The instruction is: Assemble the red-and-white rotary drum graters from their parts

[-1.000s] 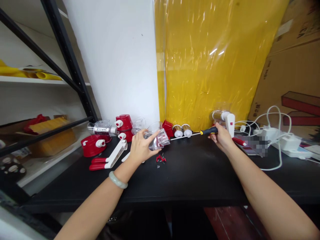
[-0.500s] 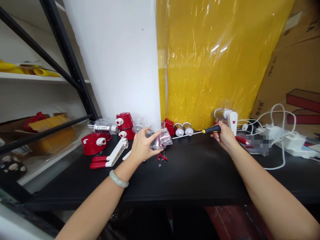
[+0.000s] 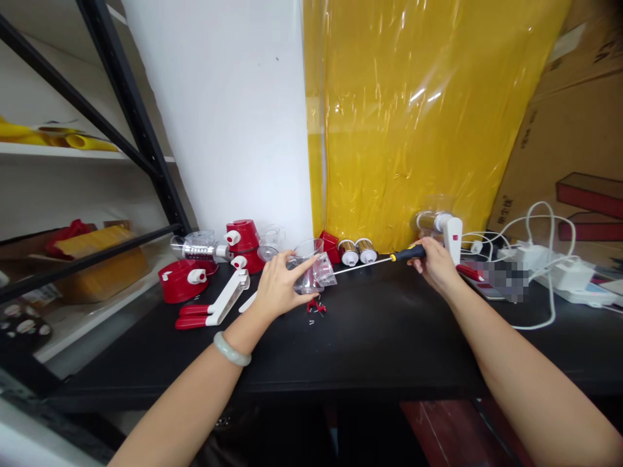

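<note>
My left hand [image 3: 280, 282] is closed round a clear plastic housing [image 3: 308, 277], which lies tilted on the black tabletop. In my right hand [image 3: 435, 259] is a screwdriver [image 3: 407, 253] with a black and yellow handle, held nearly level. Its long shaft points left and the tip meets the right end of the housing; the exact contact point is too small to make out. Just below the housing lie small red parts [image 3: 317, 306] and a few tiny screws [image 3: 311, 322]. Two metal grater drums [image 3: 348, 253] with white ends stand behind the shaft.
To the left are red bases [image 3: 182, 282] with white knobs, white levers with red handles [image 3: 209, 316] and another clear housing with a drum [image 3: 197, 246]. At the right lie white cables and power adapters [image 3: 574, 274]. A black shelf post [image 3: 131, 117] rises at left.
The screwdriver and my right hand have shifted slightly left and its handle sits a little lower. My left hand keeps its hold on the clear housing, almost unmoved.
</note>
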`<state>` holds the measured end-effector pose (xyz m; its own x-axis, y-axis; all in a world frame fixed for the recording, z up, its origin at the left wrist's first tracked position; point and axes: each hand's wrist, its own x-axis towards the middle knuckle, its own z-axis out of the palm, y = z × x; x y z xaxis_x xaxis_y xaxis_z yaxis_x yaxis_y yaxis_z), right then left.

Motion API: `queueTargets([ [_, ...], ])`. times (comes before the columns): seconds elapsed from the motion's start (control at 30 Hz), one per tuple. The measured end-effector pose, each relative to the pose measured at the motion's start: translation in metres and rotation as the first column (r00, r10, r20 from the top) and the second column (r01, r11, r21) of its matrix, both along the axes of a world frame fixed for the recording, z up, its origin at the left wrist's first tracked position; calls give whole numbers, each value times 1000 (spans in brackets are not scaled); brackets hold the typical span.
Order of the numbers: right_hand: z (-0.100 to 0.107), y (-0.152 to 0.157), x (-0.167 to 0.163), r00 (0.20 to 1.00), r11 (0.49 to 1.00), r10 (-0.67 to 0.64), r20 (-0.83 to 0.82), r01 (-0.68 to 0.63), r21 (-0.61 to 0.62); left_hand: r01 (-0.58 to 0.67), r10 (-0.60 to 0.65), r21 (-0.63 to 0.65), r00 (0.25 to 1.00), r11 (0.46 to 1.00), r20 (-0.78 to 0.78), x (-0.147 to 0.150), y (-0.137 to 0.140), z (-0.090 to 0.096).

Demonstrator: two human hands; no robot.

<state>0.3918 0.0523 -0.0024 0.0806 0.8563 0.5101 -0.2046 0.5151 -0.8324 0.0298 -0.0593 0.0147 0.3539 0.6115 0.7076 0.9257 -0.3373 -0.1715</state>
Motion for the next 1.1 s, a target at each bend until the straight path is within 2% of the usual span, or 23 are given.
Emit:
queueTargets([
  [0.4,9,-6,1,992,992,122,35,-122,-16,-6,6,8,1000,1000,-5,-4,2,0],
  [0.8,-1,-2,1,989,998,-51,136,56,-39,-61,60,-16,997,998,-50,1,-1,-2],
  [1.1,-7,1,-1,992,994,-70,109,78,-71,-117,118,21,988,993,-95,4,-2,-1],
])
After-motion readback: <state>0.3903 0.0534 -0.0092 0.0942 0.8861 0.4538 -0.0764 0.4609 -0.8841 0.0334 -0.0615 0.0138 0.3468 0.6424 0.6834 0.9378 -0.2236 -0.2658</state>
